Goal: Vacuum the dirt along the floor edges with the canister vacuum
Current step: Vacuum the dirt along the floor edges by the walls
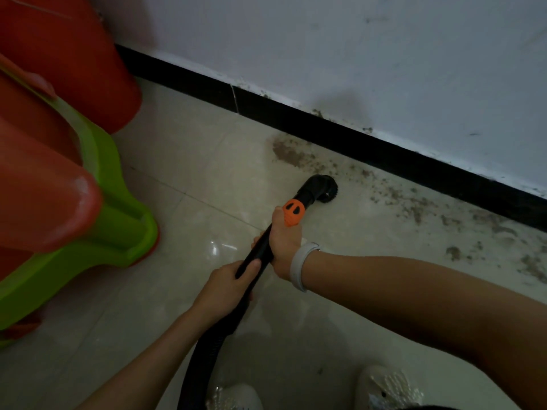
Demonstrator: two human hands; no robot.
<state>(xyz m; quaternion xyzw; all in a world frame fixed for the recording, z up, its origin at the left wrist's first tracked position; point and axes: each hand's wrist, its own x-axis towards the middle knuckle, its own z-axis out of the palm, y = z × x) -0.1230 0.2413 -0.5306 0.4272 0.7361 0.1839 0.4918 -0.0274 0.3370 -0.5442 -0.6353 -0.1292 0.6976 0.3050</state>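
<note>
I hold one black vacuum wand (260, 255), a smooth rigid tube that runs from my hands toward the far wall. Its round brush nozzle (321, 187) rests on the floor, just near of the dirt (288, 152). One orange plastic collar (293, 213) with three dark slots rings the wand behind the nozzle. No writing can be read anywhere. My right hand (285, 247) grips the wand just below the collar, fingers wrapped round it; one pale band (299, 269) sits on that wrist. My left hand (228, 281) clasps the wand nearer to me, where the ribbed black hose (204, 359) begins and curves down between my two pale shoes (384, 386).

The dirt is brown and crumbly, one dense patch at the far left and loose specks scattered to the right along the black skirting (355, 137). The glossy cream floor tiles (148, 306) reflect light. At the left stands a red and green moulded plastic piece (74, 179) with rounded edges. The white wall (325, 54) is scuffed.
</note>
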